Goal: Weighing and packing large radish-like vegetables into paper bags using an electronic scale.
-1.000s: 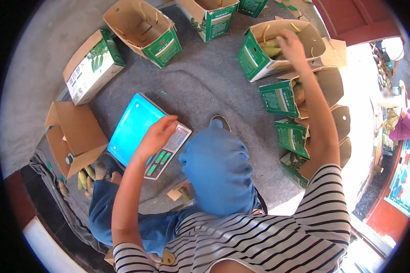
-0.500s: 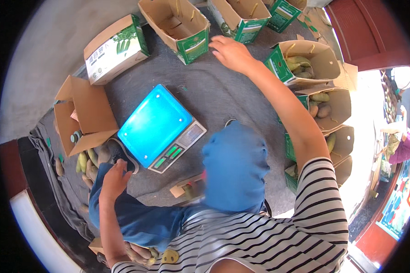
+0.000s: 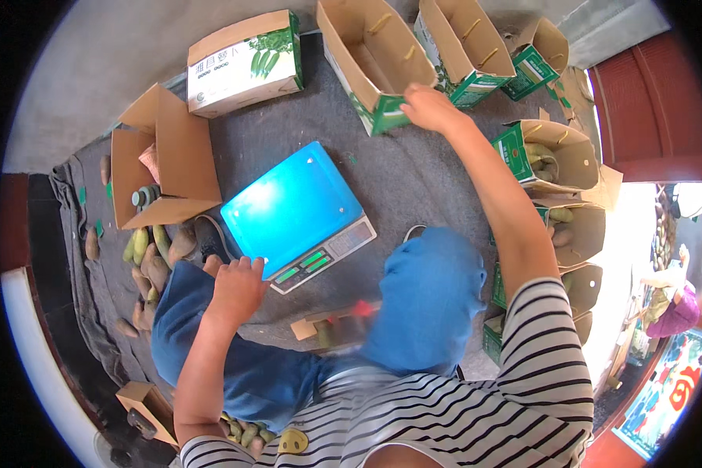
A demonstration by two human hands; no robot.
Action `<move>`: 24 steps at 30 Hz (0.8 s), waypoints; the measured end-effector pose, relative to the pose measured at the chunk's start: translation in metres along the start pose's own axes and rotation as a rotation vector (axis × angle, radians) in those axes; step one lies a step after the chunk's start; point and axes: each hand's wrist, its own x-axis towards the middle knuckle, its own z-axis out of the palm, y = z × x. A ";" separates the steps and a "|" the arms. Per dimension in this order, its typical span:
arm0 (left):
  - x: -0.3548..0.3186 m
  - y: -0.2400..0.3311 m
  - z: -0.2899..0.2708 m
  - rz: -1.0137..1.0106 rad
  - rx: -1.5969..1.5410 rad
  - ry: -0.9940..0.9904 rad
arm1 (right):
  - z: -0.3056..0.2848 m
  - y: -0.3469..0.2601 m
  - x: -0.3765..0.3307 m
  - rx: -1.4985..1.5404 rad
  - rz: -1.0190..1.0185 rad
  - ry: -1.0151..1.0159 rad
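My right hand (image 3: 433,108), arm stretched forward, has its fingers closed on the near corner of an open cardboard box (image 3: 373,47) with a green printed end and yellow rope handles. Nothing shows inside that box. Over my bent knee, my left hand (image 3: 238,290) hangs with its fingers loosely apart, beside the front left corner of a digital scale (image 3: 296,210). The scale's blue platform is bare, and its green displays face me. Whether the left fingertips touch the scale, I cannot tell.
More open green boxes (image 3: 464,39) stand at the far right; a row of boxes with gourds and roots (image 3: 542,156) lines the right. A closed white box (image 3: 246,62) and an open brown carton (image 3: 187,148) sit left. Gourds and roots (image 3: 154,265) lie on the dark cloth.
My right hand has gone from beside the box to gripping its corner. The left hand has moved forward and right, closer to the scale. The whole view has shifted.
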 end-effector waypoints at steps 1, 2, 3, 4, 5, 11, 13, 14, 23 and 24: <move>0.001 0.001 0.002 -0.002 -0.010 0.002 | -0.008 0.002 -0.018 -0.003 -0.037 -0.003; 0.000 0.000 0.002 0.012 -0.005 0.018 | -0.017 0.001 -0.044 0.010 -0.040 0.007; 0.000 0.001 0.001 0.026 0.001 0.035 | -0.026 -0.001 -0.074 0.026 -0.042 0.018; 0.001 0.003 0.000 0.033 -0.006 0.042 | -0.041 0.000 -0.105 0.043 0.028 -0.021; -0.001 0.003 -0.002 0.031 -0.003 0.031 | -0.050 0.000 -0.130 0.071 0.085 -0.065; -0.003 0.009 -0.005 0.015 0.009 0.047 | -0.072 0.003 -0.222 0.004 0.419 -0.234; -0.002 0.008 -0.003 0.012 0.004 0.074 | -0.054 -0.012 -0.224 0.132 0.374 -0.119; -0.001 0.007 -0.001 0.021 -0.017 0.101 | -0.039 -0.018 -0.223 0.260 0.315 -0.006; -0.006 0.004 0.012 0.010 -0.037 0.114 | 0.036 -0.020 -0.152 0.180 0.366 -0.065; -0.008 0.002 0.014 0.004 -0.038 0.126 | 0.033 -0.020 -0.147 0.227 0.381 -0.067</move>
